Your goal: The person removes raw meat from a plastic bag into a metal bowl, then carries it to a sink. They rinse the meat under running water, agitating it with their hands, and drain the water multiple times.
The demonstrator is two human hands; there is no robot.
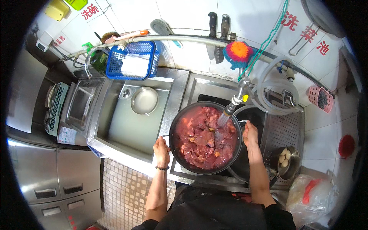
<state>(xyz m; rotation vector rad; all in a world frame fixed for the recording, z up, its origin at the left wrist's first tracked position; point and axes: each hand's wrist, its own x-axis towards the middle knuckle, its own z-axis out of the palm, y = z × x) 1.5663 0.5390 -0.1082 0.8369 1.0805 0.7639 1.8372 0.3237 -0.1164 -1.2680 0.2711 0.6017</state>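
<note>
A wide dark two-handled pan [172, 155] sits over the right sink, full of raw dark-red meat pieces [198, 141], perhaps liver, in reddish water. My left hand [161, 150] grips the handle on its left side. On the opposite side my right hand [250, 133] holds the other loop handle. Water runs from the metal faucet [238, 96] onto the meat near the pan's upper right. Beneath and to the right of the pan a larger dark pan or basin [253, 115] shows in part.
Left, a steel sink [100, 130] holds cloudy water and a round metal bowl [144, 100]. A blue plastic basket [153, 63] stands behind it. On the right drainboard [273, 129] rests a small pan [293, 161] with several eggs. A coiled clear hose [258, 83] hangs near the faucet; knives [212, 26] hang on the wall.
</note>
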